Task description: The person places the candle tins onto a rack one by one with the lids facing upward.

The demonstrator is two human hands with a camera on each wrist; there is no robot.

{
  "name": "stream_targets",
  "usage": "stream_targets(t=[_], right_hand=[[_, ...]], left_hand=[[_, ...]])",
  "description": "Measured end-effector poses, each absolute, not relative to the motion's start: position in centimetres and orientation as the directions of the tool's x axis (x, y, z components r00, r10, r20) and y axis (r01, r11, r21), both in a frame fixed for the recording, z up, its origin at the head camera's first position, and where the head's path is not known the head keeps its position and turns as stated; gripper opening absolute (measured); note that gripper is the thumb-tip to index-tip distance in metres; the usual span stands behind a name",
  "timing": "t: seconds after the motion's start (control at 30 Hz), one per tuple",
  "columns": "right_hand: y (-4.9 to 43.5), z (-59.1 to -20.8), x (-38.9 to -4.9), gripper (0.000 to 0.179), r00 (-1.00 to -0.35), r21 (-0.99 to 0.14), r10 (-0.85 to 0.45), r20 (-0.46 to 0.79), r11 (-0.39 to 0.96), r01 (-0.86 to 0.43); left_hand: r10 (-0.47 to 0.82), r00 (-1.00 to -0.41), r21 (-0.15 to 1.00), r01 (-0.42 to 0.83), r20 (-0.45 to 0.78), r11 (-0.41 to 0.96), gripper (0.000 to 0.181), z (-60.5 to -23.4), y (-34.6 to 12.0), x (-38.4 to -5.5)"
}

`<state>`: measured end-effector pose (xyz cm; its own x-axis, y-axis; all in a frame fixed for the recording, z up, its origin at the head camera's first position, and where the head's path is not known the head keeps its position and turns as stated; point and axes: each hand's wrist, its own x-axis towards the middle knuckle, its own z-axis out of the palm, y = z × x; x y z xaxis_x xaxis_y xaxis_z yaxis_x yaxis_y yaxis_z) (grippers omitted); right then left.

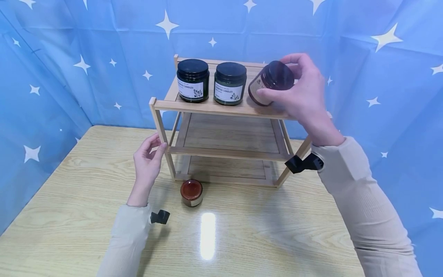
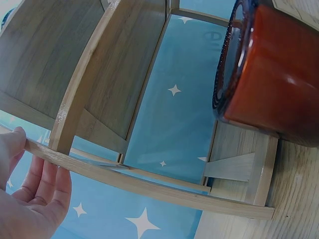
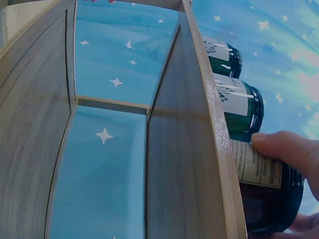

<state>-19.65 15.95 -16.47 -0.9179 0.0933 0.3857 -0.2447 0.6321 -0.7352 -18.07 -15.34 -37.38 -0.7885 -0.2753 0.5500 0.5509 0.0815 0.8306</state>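
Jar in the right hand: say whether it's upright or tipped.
Tipped: the jar leans, lid toward the right hand, unlike the green jars alongside.

Left hand (image 1: 148,159), at left: pinches, thumb (image 1: 159,152) opposite bent fingers (image 1: 149,141). Left forearm (image 1: 127,234): extends from near left. Right hand (image 1: 306,92), far right: grips, thumb (image 1: 273,94) on near side, fingers (image 1: 295,58) behind. Right forearm (image 1: 361,200): reaches leftward from near right.

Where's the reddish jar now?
Head view: the reddish jar sits on the table, left of centre, in front of the wooden rack near its left end.
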Motion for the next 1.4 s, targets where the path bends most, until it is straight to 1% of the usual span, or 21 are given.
stream_targets(t=[0.3, 0.5, 0.73, 0.87, 1.0, 1.23, 1.4], right_hand=[[15.5, -16.4, -20.2, 0.075, -0.946, -0.750, 0.043, 0.320, 0.622, -0.226], [15.4, -16.6, -20.6, 0.076, -0.944, -0.741, 0.012, 0.329, 0.623, -0.250], [15.3, -16.8, -20.6, 0.077, -0.941, -0.729, 0.015, 0.337, 0.637, -0.251], [15.2, -17.0, -20.4, 0.080, -0.942, -0.738, 0.014, 0.336, 0.626, -0.253], [15.3, -17.3, -20.2, 0.082, -0.936, -0.777, 0.024, 0.351, 0.566, -0.277], [15.8, -17.8, -19.0, 0.081, -0.918, -0.824, 0.068, 0.392, 0.469, -0.317], [16.0, -18.2, -17.6, 0.074, -0.889, -0.840, 0.097, 0.448, 0.386, -0.381]], left_hand=[[-0.275, -0.789, 0.830, 0.552, 0.549, 0.074, 0.028, -37.5, -15.3, -18.0], [-0.278, -0.789, 0.831, 0.552, 0.549, 0.075, 0.027, -37.6, -15.3, -18.0], [-0.278, -0.787, 0.828, 0.556, 0.551, 0.068, 0.027, -37.5, -15.3, -18.1], [-0.282, -0.782, 0.824, 0.562, 0.556, 0.067, 0.028, -37.5, -15.3, -18.2], [-0.282, -0.780, 0.822, 0.564, 0.559, 0.071, 0.028, -37.4, -15.3, -18.2], [-0.274, -0.781, 0.822, 0.564, 0.561, 0.077, 0.028, -37.6, -15.4, -18.2], [-0.271, -0.780, 0.821, 0.566, 0.564, 0.079, 0.028, -37.6, -15.4, -18.2]])
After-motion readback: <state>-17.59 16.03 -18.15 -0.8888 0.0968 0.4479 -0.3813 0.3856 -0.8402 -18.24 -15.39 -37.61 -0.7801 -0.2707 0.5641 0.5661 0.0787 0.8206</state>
